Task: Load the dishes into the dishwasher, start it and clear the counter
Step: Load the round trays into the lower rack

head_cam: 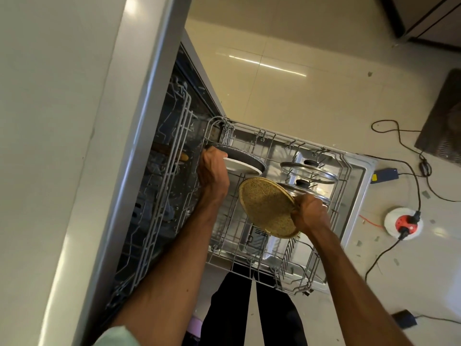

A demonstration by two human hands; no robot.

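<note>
The lower rack [249, 260] stood pulled out over the open door. The left hand [212, 171] gripped a white plate [245, 167] by its rim, fingers curled round it, holding it on edge against a dark pan [247, 156] at the rack's far left corner. The right hand [309, 213] clenched the rim of a gold plate [267, 208], tilted over the rack's middle. Two glass lids [306, 168] stood just beyond it on the right. Bare tines filled the rack's near half. The tabletop [50, 121] edge ran along the left. Cables [409, 143] and a round socket [403, 222] lay on the floor [299, 96] to the right.
</note>
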